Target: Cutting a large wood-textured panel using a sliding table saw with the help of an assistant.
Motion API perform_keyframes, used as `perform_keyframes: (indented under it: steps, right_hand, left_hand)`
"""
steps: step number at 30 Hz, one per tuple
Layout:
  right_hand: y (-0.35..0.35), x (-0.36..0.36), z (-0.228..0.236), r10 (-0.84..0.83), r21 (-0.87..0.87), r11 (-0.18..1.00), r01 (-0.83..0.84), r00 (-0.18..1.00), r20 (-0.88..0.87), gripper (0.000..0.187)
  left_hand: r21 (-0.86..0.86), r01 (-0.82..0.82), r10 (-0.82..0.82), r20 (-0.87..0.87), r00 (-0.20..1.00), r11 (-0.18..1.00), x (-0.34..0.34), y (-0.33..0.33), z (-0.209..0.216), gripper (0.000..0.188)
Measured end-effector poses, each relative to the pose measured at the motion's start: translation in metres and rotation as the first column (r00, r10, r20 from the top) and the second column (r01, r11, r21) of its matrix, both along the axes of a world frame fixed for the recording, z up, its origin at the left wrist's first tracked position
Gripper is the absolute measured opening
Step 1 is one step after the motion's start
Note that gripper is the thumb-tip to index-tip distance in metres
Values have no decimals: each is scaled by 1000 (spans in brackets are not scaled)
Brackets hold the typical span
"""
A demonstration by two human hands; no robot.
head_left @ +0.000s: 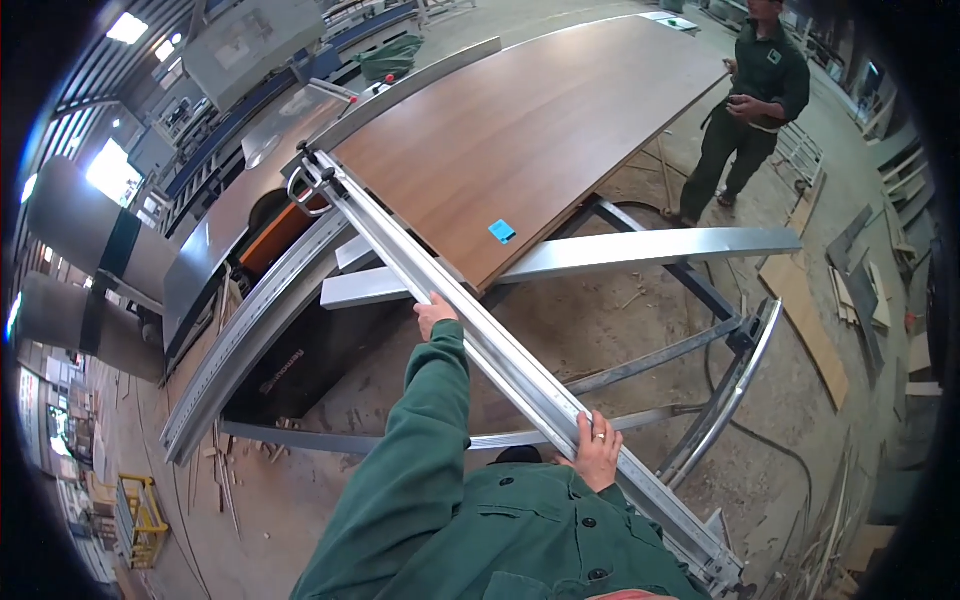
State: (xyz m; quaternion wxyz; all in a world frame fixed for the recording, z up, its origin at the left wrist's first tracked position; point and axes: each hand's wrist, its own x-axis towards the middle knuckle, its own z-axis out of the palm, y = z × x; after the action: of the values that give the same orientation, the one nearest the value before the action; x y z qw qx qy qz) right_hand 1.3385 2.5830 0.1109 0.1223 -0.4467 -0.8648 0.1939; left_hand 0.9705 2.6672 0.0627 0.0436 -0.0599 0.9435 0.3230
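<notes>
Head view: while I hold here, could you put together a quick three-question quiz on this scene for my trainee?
1. What do the left hand and right hand both touch?
A) a yellow stand
B) a long metal rail
C) a green tarp

2. True or false: a blue sticker lies on the wood-grain panel, toward the end nearer the metal rail.

3. Fill in: the ring is on a finger of the person's ____ hand.

Key: 1. B; 2. true; 3. right
</notes>
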Motion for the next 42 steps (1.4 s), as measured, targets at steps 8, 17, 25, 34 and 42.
perform_keyframes:
  steps: [8,17,25,34,42]
  right_hand:
    - [-2,-3,2,-8,-15,1000,8,1000,20,89]
    - [-1,-4,-4,-7,-14,1000,8,999,31,90]
    - [-2,-4,-3,-2,-7,1000,3,999,37,90]
    - [-3,-3,-3,-10,2,1000,10,999,33,88]
    - [-6,-4,-1,-10,27,1000,10,1000,15,86]
  left_hand:
    - [2,16,-16,9,1000,1000,0,-1,3,47]
    - [2,21,-21,-3,1000,1000,0,-1,4,46]
    - [17,17,-16,-22,1000,1000,0,-4,5,46]
    - [59,29,-35,93,995,998,6,-6,21,52]
    - [27,21,-20,-8,1000,999,1,-5,5,46]
